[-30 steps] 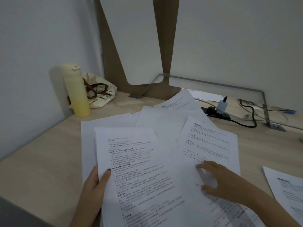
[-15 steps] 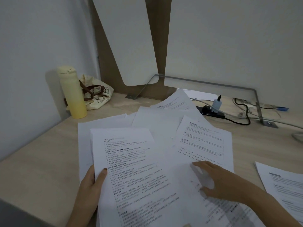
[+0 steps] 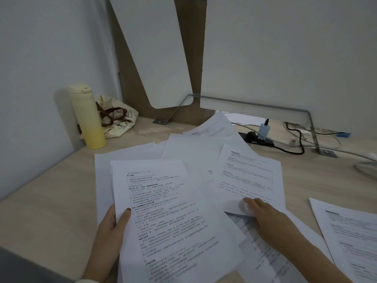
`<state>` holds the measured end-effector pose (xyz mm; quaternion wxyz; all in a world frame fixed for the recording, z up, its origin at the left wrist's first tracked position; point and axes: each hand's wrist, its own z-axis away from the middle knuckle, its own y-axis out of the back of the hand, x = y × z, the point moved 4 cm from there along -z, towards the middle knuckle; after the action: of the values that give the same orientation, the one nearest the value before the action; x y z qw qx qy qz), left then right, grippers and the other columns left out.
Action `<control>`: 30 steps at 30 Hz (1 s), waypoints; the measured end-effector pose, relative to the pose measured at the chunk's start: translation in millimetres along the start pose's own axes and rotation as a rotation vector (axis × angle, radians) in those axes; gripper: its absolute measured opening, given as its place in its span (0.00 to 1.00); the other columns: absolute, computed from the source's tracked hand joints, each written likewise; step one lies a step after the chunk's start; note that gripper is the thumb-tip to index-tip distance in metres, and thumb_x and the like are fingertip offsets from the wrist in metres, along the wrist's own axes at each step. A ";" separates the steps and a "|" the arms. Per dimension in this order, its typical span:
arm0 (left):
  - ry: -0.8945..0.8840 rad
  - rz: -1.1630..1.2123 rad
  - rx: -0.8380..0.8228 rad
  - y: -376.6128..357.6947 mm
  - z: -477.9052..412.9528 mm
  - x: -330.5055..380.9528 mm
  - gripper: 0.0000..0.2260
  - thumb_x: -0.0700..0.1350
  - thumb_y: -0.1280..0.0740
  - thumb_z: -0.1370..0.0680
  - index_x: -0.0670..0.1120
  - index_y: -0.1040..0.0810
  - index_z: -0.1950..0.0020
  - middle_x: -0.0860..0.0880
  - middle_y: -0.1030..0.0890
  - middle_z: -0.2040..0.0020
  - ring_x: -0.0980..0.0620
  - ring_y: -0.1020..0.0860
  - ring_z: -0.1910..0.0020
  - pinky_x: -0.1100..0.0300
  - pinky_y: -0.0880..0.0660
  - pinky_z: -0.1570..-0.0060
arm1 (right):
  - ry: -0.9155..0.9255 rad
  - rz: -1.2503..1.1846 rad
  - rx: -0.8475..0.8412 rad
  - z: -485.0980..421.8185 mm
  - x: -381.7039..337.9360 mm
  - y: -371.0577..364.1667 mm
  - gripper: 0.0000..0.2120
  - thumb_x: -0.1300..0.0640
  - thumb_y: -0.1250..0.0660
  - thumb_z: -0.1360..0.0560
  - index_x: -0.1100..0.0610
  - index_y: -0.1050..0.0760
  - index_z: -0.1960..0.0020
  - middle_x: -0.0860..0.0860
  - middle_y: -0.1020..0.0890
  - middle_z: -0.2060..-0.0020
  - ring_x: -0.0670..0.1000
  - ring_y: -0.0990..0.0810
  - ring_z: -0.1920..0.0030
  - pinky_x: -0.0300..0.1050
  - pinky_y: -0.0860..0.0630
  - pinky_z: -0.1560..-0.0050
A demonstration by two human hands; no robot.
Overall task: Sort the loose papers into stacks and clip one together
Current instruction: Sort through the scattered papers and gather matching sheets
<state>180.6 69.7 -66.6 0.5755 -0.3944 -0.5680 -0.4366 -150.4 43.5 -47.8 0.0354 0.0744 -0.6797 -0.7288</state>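
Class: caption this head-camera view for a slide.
Left hand grips a printed sheet; right hand lifts a corner of another sheet.

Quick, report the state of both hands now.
Left hand: holding the printed stack, thumb on top.
Right hand: fingertips at the raised corner of a sheet; pinch cannot be told.

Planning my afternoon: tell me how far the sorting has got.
Done: one pile lies apart at the right edge. In hand: the left hand grips a printed sheaf; the right hand raises the corner of a boxed sheet. Left: the fanned loose papers behind, and clipping; no clip shows.
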 end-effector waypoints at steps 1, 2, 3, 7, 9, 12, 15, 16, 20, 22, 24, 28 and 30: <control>-0.006 -0.004 -0.003 0.0 0.0 0.0 0.12 0.40 0.40 0.21 0.46 0.25 0.39 0.52 0.20 0.48 0.52 0.22 0.48 0.55 0.27 0.49 | -0.036 0.012 0.024 0.2 3.7 -0.7 0.21 0.61 0.46 0.22 0.51 0.42 0.30 0.48 0.29 0.37 0.48 0.27 0.41 0.38 0.27 0.51; -0.011 -0.004 -0.007 0.3 -0.4 -0.6 0.12 0.40 0.40 0.21 0.46 0.25 0.39 0.52 0.20 0.47 0.53 0.22 0.48 0.56 0.27 0.50 | -0.074 0.002 0.046 0.5 8.0 -0.8 0.21 0.62 0.46 0.22 0.51 0.40 0.31 0.48 0.28 0.38 0.48 0.26 0.42 0.39 0.27 0.51; -0.011 -0.002 -0.011 0.8 -0.9 -1.5 0.12 0.41 0.40 0.21 0.46 0.25 0.39 0.51 0.20 0.46 0.52 0.22 0.47 0.55 0.28 0.50 | -0.118 -0.032 0.070 1.0 12.4 -0.1 0.21 0.63 0.46 0.22 0.50 0.38 0.31 0.48 0.26 0.40 0.48 0.24 0.44 0.39 0.26 0.51; -0.019 -0.009 -0.022 2.1 -3.9 -5.7 0.12 0.41 0.40 0.21 0.47 0.27 0.38 0.50 0.21 0.44 0.49 0.23 0.44 0.53 0.28 0.48 | -0.305 -0.315 0.230 7.5 28.8 14.2 0.17 0.62 0.49 0.21 0.53 0.34 0.35 0.46 0.25 0.64 0.47 0.25 0.65 0.40 0.31 0.67; -0.038 -0.035 -0.023 1.7 -6.3 -6.1 0.15 0.41 0.40 0.21 0.50 0.30 0.34 0.51 0.23 0.41 0.49 0.25 0.40 0.51 0.29 0.42 | -0.304 -0.493 0.336 12.4 28.4 24.8 0.16 0.62 0.50 0.20 0.56 0.31 0.36 0.48 0.26 0.69 0.48 0.27 0.69 0.41 0.33 0.70; -0.058 -0.046 -0.030 2.8 -8.8 -5.7 0.26 0.39 0.40 0.22 0.62 0.41 0.30 0.53 0.31 0.30 0.51 0.31 0.33 0.45 0.36 0.32 | -0.150 -0.644 0.423 20.6 5.0 46.1 0.16 0.61 0.47 0.20 0.50 0.27 0.39 0.45 0.21 0.67 0.45 0.22 0.69 0.35 0.30 0.70; -0.077 -0.114 -0.073 -1.8 -7.0 -3.2 0.24 0.39 0.40 0.21 0.64 0.39 0.34 0.54 0.34 0.30 0.54 0.35 0.32 0.53 0.38 0.31 | 0.096 -0.664 0.423 24.8 -28.3 55.3 0.22 0.62 0.43 0.21 0.35 0.31 0.42 0.33 0.20 0.52 0.30 0.24 0.51 0.19 0.30 0.55; -0.076 -0.122 -0.080 -2.7 -5.6 -2.8 0.19 0.39 0.41 0.21 0.59 0.34 0.35 0.53 0.30 0.32 0.54 0.33 0.34 0.57 0.37 0.34 | 0.177 -0.641 0.406 25.3 -38.4 53.9 0.25 0.64 0.42 0.22 0.32 0.32 0.41 0.28 0.22 0.48 0.28 0.26 0.46 0.18 0.32 0.49; 0.009 -0.021 -0.043 -4.9 3.8 9.1 0.12 0.45 0.44 0.19 0.48 0.23 0.44 0.50 0.24 0.39 0.55 0.25 0.39 0.73 0.30 0.51 | 0.386 -0.568 0.247 21.9 -69.5 25.6 0.27 0.59 0.42 0.24 0.23 0.32 0.44 0.27 0.27 0.41 0.28 0.30 0.38 0.24 0.35 0.37; 0.120 0.111 -0.072 -9.0 7.4 12.1 0.19 0.52 0.48 0.19 0.45 0.20 0.45 0.49 0.19 0.46 0.58 0.18 0.54 0.74 0.27 0.68 | 0.410 -0.598 0.154 19.1 -79.5 9.7 0.23 0.55 0.42 0.22 0.23 0.31 0.46 0.30 0.26 0.40 0.30 0.29 0.38 0.28 0.34 0.36; 0.154 0.162 -0.092 -9.2 7.5 12.2 0.22 0.56 0.49 0.20 0.45 0.19 0.48 0.49 0.15 0.55 0.57 0.17 0.62 0.69 0.24 0.69 | 0.417 -0.641 0.083 17.3 -83.7 -2.7 0.14 0.46 0.41 0.24 0.26 0.27 0.48 0.28 0.26 0.40 0.30 0.29 0.39 0.28 0.33 0.37; 0.043 -0.042 -0.038 -2.2 -0.4 4.0 0.11 0.49 0.39 0.22 0.46 0.19 0.52 0.51 0.16 0.55 0.49 0.19 0.51 0.57 0.25 0.47 | 0.431 -0.641 -0.194 17.6 -85.0 -9.8 0.28 0.58 0.40 0.26 0.19 0.31 0.56 0.24 0.34 0.37 0.28 0.36 0.35 0.22 0.39 0.37; 0.028 -0.087 -0.032 -1.3 -3.1 -0.6 0.07 0.45 0.37 0.22 0.44 0.21 0.55 0.49 0.16 0.58 0.47 0.19 0.54 0.56 0.25 0.51 | 0.420 -0.657 -0.311 17.1 -85.1 -4.8 0.28 0.61 0.39 0.25 0.23 0.29 0.53 0.28 0.33 0.37 0.27 0.38 0.35 0.20 0.43 0.39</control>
<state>180.3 66.4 -67.4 0.5574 -0.3722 -0.5697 -0.4756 -68.9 73.8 -46.3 -0.0503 0.4282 -0.4794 -0.7644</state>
